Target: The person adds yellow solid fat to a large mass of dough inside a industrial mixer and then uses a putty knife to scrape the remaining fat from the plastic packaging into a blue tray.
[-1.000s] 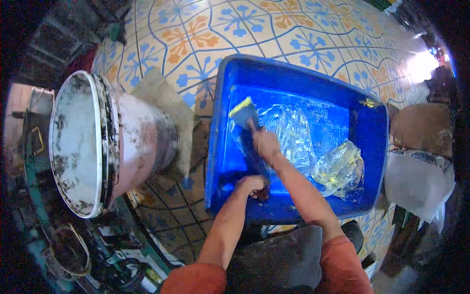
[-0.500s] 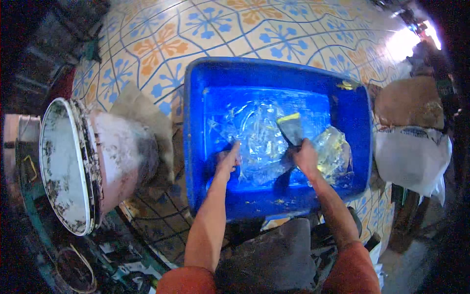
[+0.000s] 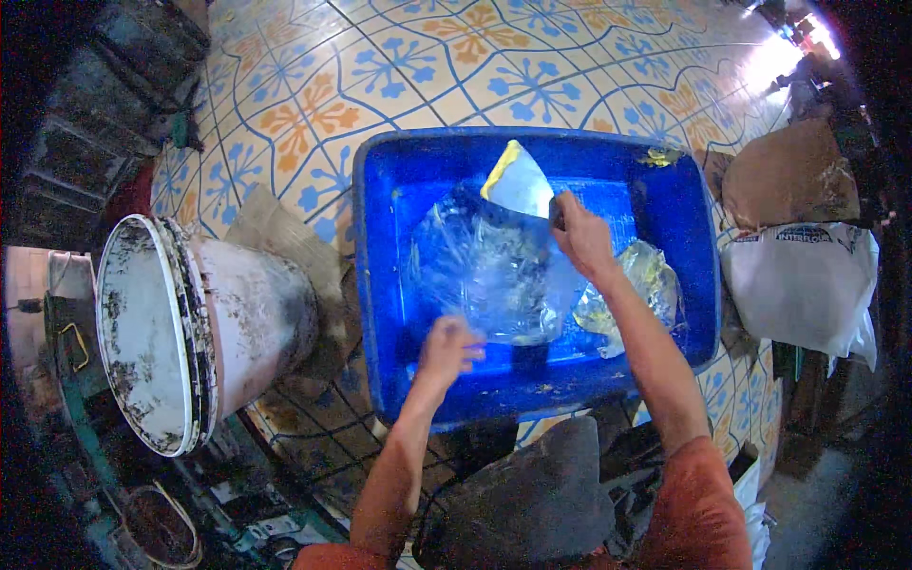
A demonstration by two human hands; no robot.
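"While the left hand [image 3: 451, 350] was over the near left part of the blue tub [image 3: 589, 391], what were its fingers doing?"

"Half-curled, blurred, nothing visible in them. Clear film [image 3: 513, 285] lay just beyond the fingertips, mostly far and right of them; couldn't tell re: contact."

"How'd it look to handle?"

"Thin, prob. v. light, floppy, maybe slippery b/c of the shine. Best hold IMO: a bunched near edge btwn fingers and thumb, since one layer might tear."

"Right of that?"

"Crumpled clear bag [image 3: 655, 285] w/ yellow smears, in the tub's right part, partly hidden by the right forearm. Looked soft, light; neither hand's fingers were on it."

"OK, farther out?"

"Right hand [image 3: 581, 236] was clenched round the scraper [image 3: 522, 185]."

"Handling on that?"

"Prob. light, w/ a fairly stiff blade. Handle was the obvious place to hold; the yellow-smeared edge looked slick, poor for gripping."

"Where'd it sit vs. the fingers?"

"Handle mostly covered by them, blade sticking out far and left of the knuckles, over the tub's far half. Past the far rim, just patterned floor tiles [image 3: 475, 47]."
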